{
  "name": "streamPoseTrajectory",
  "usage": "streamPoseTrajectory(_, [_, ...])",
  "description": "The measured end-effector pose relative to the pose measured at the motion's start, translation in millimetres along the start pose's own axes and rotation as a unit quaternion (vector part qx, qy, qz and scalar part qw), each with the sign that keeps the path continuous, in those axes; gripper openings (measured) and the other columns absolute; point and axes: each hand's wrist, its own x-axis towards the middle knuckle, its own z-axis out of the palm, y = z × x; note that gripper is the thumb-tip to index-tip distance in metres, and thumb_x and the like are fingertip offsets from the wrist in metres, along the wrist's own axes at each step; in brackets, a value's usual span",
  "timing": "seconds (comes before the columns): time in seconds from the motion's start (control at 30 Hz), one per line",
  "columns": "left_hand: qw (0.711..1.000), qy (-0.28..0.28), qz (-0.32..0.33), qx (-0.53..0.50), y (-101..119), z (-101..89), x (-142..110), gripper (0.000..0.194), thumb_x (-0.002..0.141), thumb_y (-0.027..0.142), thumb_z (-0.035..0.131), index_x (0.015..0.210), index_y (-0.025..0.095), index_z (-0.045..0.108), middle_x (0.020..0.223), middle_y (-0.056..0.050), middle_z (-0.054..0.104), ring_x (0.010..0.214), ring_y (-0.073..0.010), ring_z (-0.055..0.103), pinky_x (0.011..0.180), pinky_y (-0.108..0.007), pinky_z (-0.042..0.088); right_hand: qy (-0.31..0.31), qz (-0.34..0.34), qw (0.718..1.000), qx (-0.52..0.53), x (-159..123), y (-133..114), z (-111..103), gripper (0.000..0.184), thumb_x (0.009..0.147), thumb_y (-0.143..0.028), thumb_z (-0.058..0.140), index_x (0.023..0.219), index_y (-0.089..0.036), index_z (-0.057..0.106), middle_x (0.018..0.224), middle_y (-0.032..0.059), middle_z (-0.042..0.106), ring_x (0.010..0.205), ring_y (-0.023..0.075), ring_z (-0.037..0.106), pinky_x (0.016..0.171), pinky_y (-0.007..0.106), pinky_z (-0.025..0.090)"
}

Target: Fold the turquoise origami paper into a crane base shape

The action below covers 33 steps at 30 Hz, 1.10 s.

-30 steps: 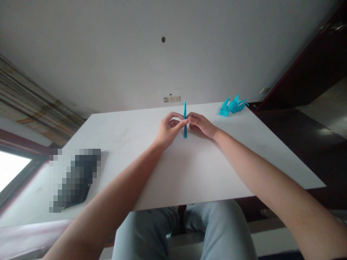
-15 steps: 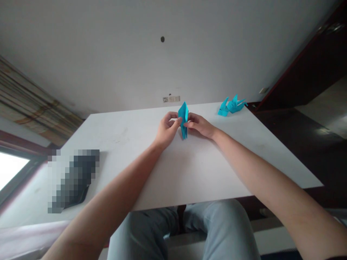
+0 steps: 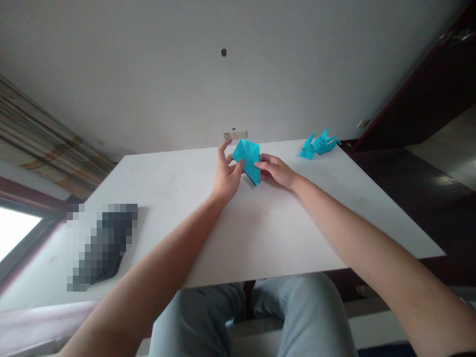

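A folded sheet of blue origami paper (image 3: pixel 248 153) is held up over the white table, its broad face toward me and its narrow split end pointing down. My left hand (image 3: pixel 227 173) pinches its left edge with the thumb in front, while the index finger sticks up free of the paper. On the right edge, my right hand (image 3: pixel 277 170) grips it between thumb and fingers; some of those fingers are hidden behind the paper.
Two finished blue paper cranes (image 3: pixel 320 145) stand at the table's far right corner. A dark, pixelated object (image 3: pixel 107 248) lies on the left of the white table (image 3: pixel 171 213). Behind the far edge rises a wall with sockets (image 3: pixel 235 135).
The paper was narrow and nearly edge-on; now a wider face is opened out to the left. My left index finger has lifted off it. The right hand has barely moved.
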Motion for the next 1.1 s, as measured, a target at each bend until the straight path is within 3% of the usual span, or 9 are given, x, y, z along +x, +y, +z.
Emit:
streamPoseTrajectory(0.07, [1.0,-0.012,-0.001,0.0,2,-1.0,-1,0.063,0.098,0.049,0.089,0.152,0.033,0.061,0.12,-0.006,0.08,0.081,-0.0164,0.077,0.076,-0.03,0.064,0.011,-0.003,1.0,-0.001,0,0,0,0.052,0.084,-0.064,0.096,0.089,-0.025,0.062,0.072,-0.0049,0.059,0.068,0.0153,0.056,0.067,0.03,0.041])
streamPoseTrajectory(0.17, [0.998,-0.049,-0.041,0.012,5,-1.6,-5,0.057,0.096,0.049,0.092,0.143,0.026,0.071,0.099,-0.004,0.078,0.071,-0.0146,0.071,0.065,-0.028,0.058,0.028,-0.006,1.0,-0.003,1,0,-2,0.051,0.085,-0.065,0.094,0.09,-0.024,0.065,0.073,-0.0048,0.059,0.069,0.0145,0.053,0.068,0.03,0.04])
streamPoseTrajectory(0.27, [0.994,-0.078,-0.078,0.015,9,-0.4,-9,0.082,0.087,0.049,0.101,0.156,0.024,0.064,0.08,0.002,0.072,0.066,-0.0153,0.07,0.061,-0.027,0.055,0.036,-0.011,0.999,-0.001,2,1,-4,0.051,0.087,-0.066,0.093,0.09,-0.024,0.066,0.076,-0.0037,0.061,0.071,0.0152,0.053,0.069,0.03,0.04])
streamPoseTrajectory(0.47, [0.993,-0.094,-0.07,0.028,16,2.3,-11,0.113,0.07,0.046,0.113,0.165,0.023,0.057,0.089,0.0,0.078,0.082,-0.019,0.08,0.077,-0.033,0.064,0.049,-0.023,0.999,0.001,2,-1,-5,0.056,0.089,-0.075,0.092,0.086,-0.025,0.066,0.073,-0.0038,0.058,0.07,0.0161,0.052,0.069,0.033,0.04])
streamPoseTrajectory(0.6, [0.992,-0.099,-0.071,0.026,17,2.4,-12,0.117,0.066,0.045,0.115,0.165,0.023,0.057,0.091,0.0,0.078,0.081,-0.0194,0.08,0.077,-0.034,0.065,0.044,-0.02,0.999,0.006,1,-2,-4,0.06,0.088,-0.08,0.091,0.088,-0.025,0.068,0.077,-0.0021,0.062,0.072,0.0166,0.053,0.071,0.033,0.042])
streamPoseTrajectory(0.8, [0.99,-0.116,-0.08,0.01,17,3.0,-12,0.12,0.065,0.046,0.116,0.167,0.025,0.056,0.093,-0.001,0.078,0.081,-0.0205,0.081,0.074,-0.035,0.066,0.048,-0.029,0.998,0.009,0,-6,-1,0.061,0.086,-0.08,0.093,0.086,-0.024,0.068,0.073,-0.0033,0.057,0.07,0.0155,0.048,0.068,0.033,0.037])
streamPoseTrajectory(0.93, [0.987,-0.139,-0.081,0.019,17,3.8,-13,0.128,0.059,0.044,0.118,0.167,0.024,0.053,0.109,-0.005,0.081,0.083,-0.0197,0.081,0.077,-0.036,0.067,0.056,-0.016,0.998,0.023,0,-7,-1,0.063,0.074,-0.078,0.102,0.09,-0.025,0.071,0.078,-0.0039,0.06,0.073,0.0155,0.051,0.069,0.031,0.04])
streamPoseTrajectory(1.0, [0.988,-0.136,-0.071,0.026,17,4.2,-13,0.125,0.058,0.043,0.119,0.164,0.024,0.056,0.112,-0.006,0.081,0.081,-0.0187,0.081,0.076,-0.036,0.067,0.059,-0.01,0.998,0.024,0,-6,0,0.065,0.071,-0.077,0.104,0.093,-0.025,0.072,0.083,-0.0032,0.063,0.077,0.0159,0.054,0.07,0.031,0.042])
streamPoseTrajectory(1.1, [0.988,-0.136,-0.079,0.01,17,4.7,-14,0.106,0.074,0.047,0.111,0.162,0.023,0.057,0.098,-0.002,0.08,0.074,-0.0174,0.079,0.07,-0.033,0.064,0.055,-0.014,0.998,0.013,0,-6,-1,0.061,0.075,-0.075,0.101,0.094,-0.025,0.071,0.083,-0.0031,0.063,0.076,0.0155,0.054,0.069,0.031,0.042])
